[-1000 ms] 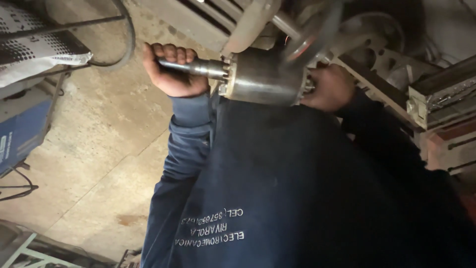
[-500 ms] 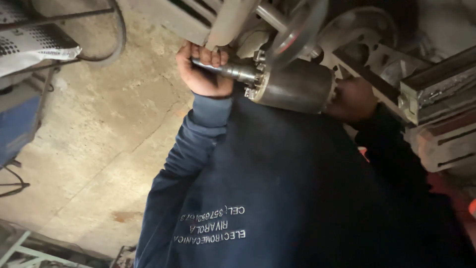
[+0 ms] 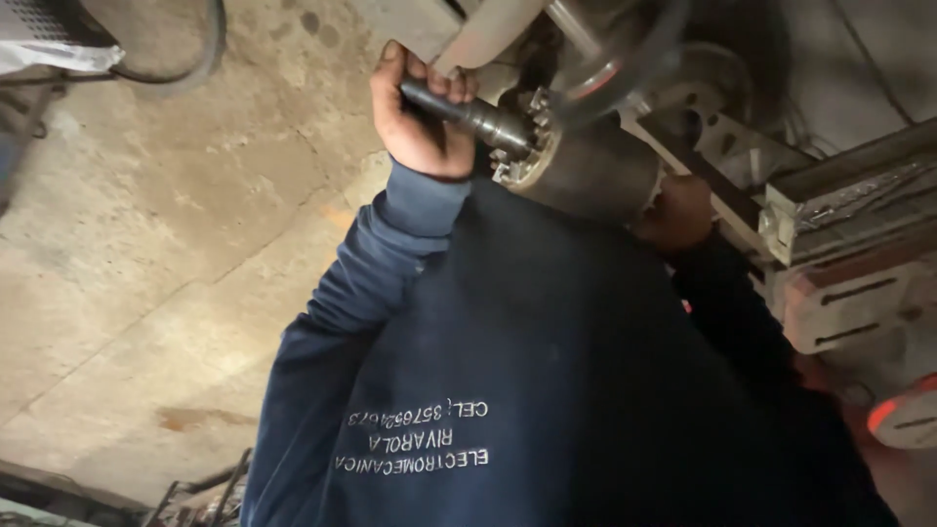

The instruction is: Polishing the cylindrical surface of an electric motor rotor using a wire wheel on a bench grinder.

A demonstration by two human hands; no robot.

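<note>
Rotor [image 3: 586, 171] held at chest height over concrete floor [image 3: 176, 254] | left hand [image 3: 422, 117] fingers wrapped round its steel shaft [image 3: 468, 109] | right hand [image 3: 683, 210] supports far end, fingers hidden, grip unclear | rotor not set down

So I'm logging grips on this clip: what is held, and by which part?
The left hand grips the steel shaft of the motor rotor. The right hand supports the rotor's far end.

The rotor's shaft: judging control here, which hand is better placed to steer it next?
Probably left: the left hand wraps the bare shaft, while the right hand sits mostly hidden behind the rotor body.
</note>
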